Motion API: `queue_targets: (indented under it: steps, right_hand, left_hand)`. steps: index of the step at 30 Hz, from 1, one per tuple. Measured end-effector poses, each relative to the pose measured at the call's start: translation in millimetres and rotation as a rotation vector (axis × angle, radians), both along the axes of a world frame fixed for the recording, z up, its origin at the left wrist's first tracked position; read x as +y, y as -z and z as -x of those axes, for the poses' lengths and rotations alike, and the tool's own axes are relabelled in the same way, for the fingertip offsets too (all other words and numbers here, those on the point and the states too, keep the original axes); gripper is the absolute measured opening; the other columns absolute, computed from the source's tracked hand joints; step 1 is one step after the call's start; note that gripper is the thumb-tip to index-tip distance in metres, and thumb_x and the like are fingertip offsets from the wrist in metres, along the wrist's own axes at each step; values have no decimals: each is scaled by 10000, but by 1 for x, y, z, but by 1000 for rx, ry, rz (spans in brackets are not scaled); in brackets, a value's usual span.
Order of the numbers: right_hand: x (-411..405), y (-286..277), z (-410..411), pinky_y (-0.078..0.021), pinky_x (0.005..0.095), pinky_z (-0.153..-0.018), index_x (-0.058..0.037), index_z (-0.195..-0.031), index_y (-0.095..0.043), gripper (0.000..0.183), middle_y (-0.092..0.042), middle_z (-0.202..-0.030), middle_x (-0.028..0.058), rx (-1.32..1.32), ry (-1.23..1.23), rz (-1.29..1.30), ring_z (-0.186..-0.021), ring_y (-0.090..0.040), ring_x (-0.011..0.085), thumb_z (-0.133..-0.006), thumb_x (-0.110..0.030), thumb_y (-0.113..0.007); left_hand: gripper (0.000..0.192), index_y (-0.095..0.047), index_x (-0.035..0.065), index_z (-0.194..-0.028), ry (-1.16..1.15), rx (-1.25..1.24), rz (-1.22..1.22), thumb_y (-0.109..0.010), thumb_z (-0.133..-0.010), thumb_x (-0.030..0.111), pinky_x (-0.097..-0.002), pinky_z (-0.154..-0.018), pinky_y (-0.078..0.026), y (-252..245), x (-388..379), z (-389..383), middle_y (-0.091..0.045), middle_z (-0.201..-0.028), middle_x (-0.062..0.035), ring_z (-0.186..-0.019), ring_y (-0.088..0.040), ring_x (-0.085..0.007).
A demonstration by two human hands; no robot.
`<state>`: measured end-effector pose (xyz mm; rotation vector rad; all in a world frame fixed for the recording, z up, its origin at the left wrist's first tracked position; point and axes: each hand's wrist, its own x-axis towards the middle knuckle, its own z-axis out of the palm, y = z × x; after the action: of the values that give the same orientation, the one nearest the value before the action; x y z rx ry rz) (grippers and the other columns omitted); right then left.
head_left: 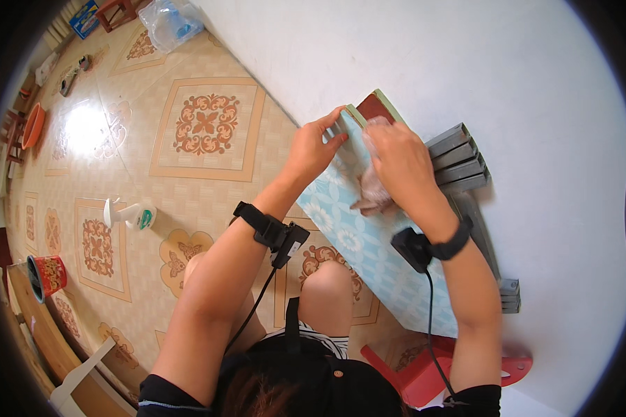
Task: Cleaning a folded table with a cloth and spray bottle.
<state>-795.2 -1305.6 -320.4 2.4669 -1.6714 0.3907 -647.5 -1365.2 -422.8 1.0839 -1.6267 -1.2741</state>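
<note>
My left hand (pixel 321 143) grips the near left edge of a panel with a pale green rim (pixel 354 114), its thumb and fingers spread at the corner. Beside it, my right hand (pixel 400 154) is closed on a crumpled pinkish cloth (pixel 374 190) that hangs below the fingers, over a surface with a light blue floral cover (pixel 349 237). Beyond the right hand a dark red board with a green edge (pixel 375 103) shows in part. Whether the panel and this board are joined cannot be told.
Grey rectangular bars (pixel 461 159) lie along the white wall, with more bars (pixel 510 296) lower down. A red plastic stool (pixel 430 378) stands at the lower right. On the tiled floor are a white spray bottle (pixel 130 215), a red bucket (pixel 49 276) and an orange basin (pixel 33 126).
</note>
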Motion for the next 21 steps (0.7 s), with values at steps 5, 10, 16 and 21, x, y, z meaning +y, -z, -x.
queue_targets:
  steps: [5,10,16,21]
  right_hand:
    - [-28,6,-13,-489,371,-706,-40,-714,-577,89,-602,-750,132,-2,-34,55,-796,-582,282,-772,-72,-516]
    - [-38,5,-2,-491,426,-704,-31,-756,-600,65,-614,-744,140,-47,-35,-54,-804,-589,328,-723,-82,-576]
    - [-19,-9,11,-486,428,-678,-27,-729,-577,56,-604,-743,148,-2,-23,-195,-772,-573,336,-741,-81,-566]
    - [-56,6,-10,-478,422,-686,-42,-829,-616,116,-598,-764,145,-23,20,-10,-771,-565,336,-715,-44,-594]
  left_hand:
    - [526,-551,148,-1262,-101,4,93,-696,-758,116,-364,-752,-476,2,4,8,-634,-988,-213,-848,-608,-340]
    - [523,-541,141,-1273,-46,-24,68,-687,-772,103,-337,-796,-464,7,0,10,-647,-1020,-180,-902,-612,-256]
    - [529,-538,105,-1275,-80,-116,19,-690,-769,84,-312,-835,-458,-4,4,3,-659,-1046,-159,-937,-613,-159]
    - [514,-589,193,-1224,-193,15,151,-714,-733,109,-366,-677,-481,7,3,14,-637,-885,-201,-717,-588,-338]
